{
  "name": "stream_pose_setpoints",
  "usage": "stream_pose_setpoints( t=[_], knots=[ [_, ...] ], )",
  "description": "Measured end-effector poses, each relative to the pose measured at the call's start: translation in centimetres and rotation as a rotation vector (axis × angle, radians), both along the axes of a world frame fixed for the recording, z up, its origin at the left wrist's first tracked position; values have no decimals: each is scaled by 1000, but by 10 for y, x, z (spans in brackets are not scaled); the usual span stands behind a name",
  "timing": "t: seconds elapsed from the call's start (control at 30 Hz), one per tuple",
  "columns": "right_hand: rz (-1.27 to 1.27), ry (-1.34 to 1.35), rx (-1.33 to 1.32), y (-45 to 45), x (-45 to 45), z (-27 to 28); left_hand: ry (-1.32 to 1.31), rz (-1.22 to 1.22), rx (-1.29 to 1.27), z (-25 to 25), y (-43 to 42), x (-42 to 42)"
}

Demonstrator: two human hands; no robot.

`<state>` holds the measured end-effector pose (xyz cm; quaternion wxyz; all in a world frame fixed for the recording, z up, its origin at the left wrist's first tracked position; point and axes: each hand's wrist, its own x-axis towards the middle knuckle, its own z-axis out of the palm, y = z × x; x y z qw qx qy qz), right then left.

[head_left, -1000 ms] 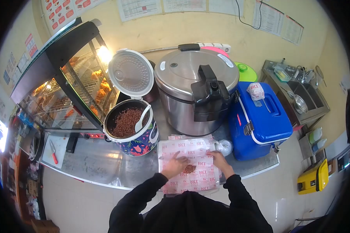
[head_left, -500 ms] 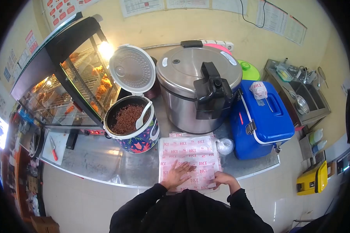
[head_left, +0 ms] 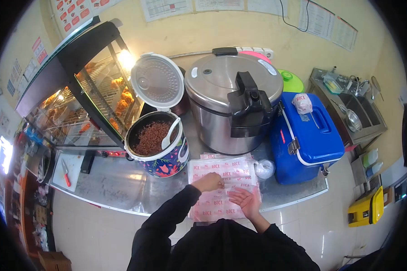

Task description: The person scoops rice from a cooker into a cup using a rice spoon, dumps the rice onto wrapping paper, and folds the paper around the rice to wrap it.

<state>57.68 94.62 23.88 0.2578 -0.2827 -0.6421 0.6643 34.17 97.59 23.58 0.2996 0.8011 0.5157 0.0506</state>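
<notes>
A stack of white wrapping paper with pink RICE print lies at the counter's front edge. Over its middle, my left hand is closed, fingers curled together. Whatever they hold, if anything, is hidden. To its right, my right hand is open above the lower right of the paper, palm partly turned up and fingers apart. Behind and left of the paper stands a flowered rice cooker, lid raised, holding reddish-brown rice and a white rice paddle.
A large steel rice cooker stands closed behind the paper. Right of it are a clear plastic roll and a blue cool box with a RICE-printed wrapped bundle on top. A knife lies on a white board at left, before a lit food warmer.
My left hand has gone from flat on the paper to closed and farther up. My right hand has left the paper's right edge, moving inward and opening. The brown patch no longer shows.
</notes>
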Motion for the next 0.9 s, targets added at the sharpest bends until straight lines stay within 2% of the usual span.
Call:
stream_pose_setpoints(
  t=[0.07,0.1,0.17,0.23,0.27,0.3,0.4,0.5,0.53,0.63,0.7,0.73,0.8,0.83,0.9],
  knots=[
    [144,-263,666,0,-11,14,-177,41,114,-10,5,-5],
    [156,-402,853,6,-16,10,-268,57,170,-13,6,-4],
    [169,-678,1233,23,-26,-6,-213,159,256,1,-2,1],
    [241,-708,1251,37,-24,-35,-159,258,348,19,-13,5],
    [243,-698,1284,41,-23,-42,-61,244,554,20,-20,7],
    [247,-687,1312,42,-22,-45,-19,200,595,11,-29,7],
    [258,-676,1262,45,-19,-41,81,103,642,-15,-60,6],
    [133,-475,1179,49,-10,-55,31,233,539,-47,-79,-7],
    [126,-462,1155,51,-5,-61,19,250,602,-46,-83,-10],
    [119,-404,1061,58,10,-75,-63,294,425,-59,-91,-20],
    [121,-338,975,64,12,-78,-88,321,483,-64,-91,-23],
    [137,-325,838,68,9,-78,-101,331,512,-65,-90,-24],
    [167,-298,560,80,2,-73,-303,436,384,-62,-81,-24],
    [62,-404,489,80,-5,-66,-404,488,316,-58,-75,-24],
    [-151,-608,344,80,-23,-51,-336,597,51,-52,-58,-27]
  ],
)
